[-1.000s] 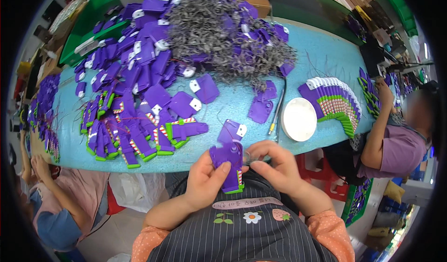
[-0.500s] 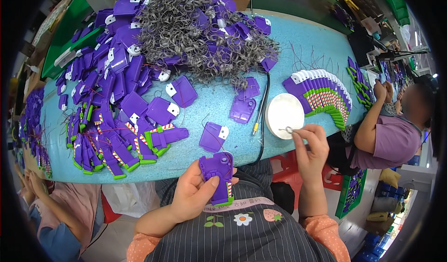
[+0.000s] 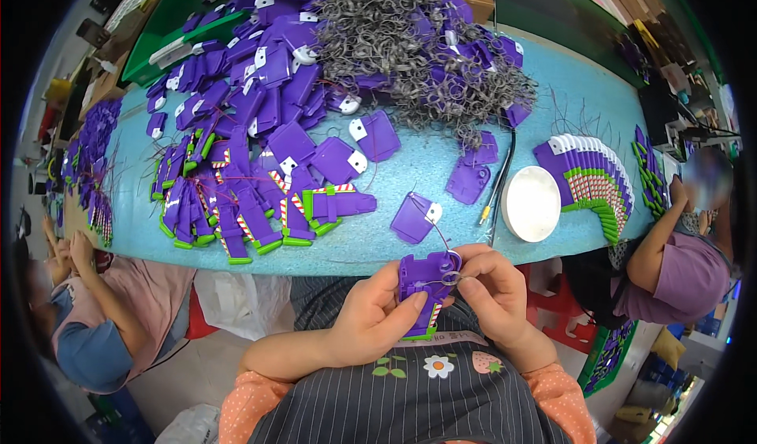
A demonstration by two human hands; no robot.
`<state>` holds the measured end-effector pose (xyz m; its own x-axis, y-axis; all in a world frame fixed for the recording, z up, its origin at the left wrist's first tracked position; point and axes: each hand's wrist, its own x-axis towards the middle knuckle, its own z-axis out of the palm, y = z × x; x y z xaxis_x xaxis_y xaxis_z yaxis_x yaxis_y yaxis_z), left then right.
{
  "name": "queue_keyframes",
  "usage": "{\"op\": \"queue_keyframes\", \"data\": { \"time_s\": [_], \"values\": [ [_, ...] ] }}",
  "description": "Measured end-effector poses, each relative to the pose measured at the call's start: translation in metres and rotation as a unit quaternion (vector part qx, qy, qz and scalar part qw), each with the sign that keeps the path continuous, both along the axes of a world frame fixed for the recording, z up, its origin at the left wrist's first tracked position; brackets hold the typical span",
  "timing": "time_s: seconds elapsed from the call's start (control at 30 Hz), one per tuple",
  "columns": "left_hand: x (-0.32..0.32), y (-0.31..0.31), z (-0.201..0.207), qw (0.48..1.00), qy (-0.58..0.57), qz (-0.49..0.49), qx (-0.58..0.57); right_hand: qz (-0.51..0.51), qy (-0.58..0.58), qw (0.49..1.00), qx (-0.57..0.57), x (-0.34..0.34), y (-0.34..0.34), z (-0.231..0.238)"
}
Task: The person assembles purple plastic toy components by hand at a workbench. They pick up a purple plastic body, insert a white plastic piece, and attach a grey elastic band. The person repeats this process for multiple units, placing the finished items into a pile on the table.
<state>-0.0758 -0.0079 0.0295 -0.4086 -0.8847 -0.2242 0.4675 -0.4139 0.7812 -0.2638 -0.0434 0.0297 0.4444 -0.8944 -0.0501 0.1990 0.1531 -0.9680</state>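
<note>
In front of my apron, my left hand (image 3: 374, 318) grips a purple plastic shell (image 3: 424, 269) with its hollow side up; a green end and a red-and-white striped edge show on it. My right hand (image 3: 497, 296) pinches a small grey wire ring (image 3: 450, 278) with a straight tail. The ring is over the shell's upper right, and the tail reaches across toward my left thumb. Whether the ring rests in the shell, I cannot tell. A thin wire runs from the shell to a purple cover with a white corner (image 3: 414, 218) on the table.
A big heap of grey wire rings (image 3: 394, 50) lies at the back over purple covers. Striped purple pieces (image 3: 236, 199) pile up at left, with a fanned row (image 3: 595, 172) at right. Nearby are a white bowl (image 3: 531, 204) and a black cable (image 3: 505, 168). People sit on both sides.
My right hand has brought the wire ring from beside the white bowl to the shell in my left hand. The view has shifted, so the table's things appear farther right.
</note>
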Motion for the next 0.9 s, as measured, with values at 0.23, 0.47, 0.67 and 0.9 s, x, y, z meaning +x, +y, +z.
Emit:
{"op": "queue_keyframes", "data": {
  "time_s": [0.23,0.47,0.67,0.9],
  "values": [
    [0.011,-0.004,-0.007,0.987,-0.087,-0.138,-0.015,0.047,0.042,0.993,0.096,-0.016,-0.013,0.010],
    [0.022,-0.007,-0.016,0.966,-0.064,-0.204,-0.142,0.231,-0.057,0.943,0.235,-0.017,-0.046,0.000],
    [0.033,0.026,-0.011,0.994,0.071,0.020,0.087,-0.036,0.521,0.771,-0.365,0.035,-0.047,-0.033],
    [0.026,0.027,-0.019,0.991,0.013,-0.011,0.133,-0.048,0.132,0.990,0.016,0.001,-0.006,-0.001]
  ]
}}
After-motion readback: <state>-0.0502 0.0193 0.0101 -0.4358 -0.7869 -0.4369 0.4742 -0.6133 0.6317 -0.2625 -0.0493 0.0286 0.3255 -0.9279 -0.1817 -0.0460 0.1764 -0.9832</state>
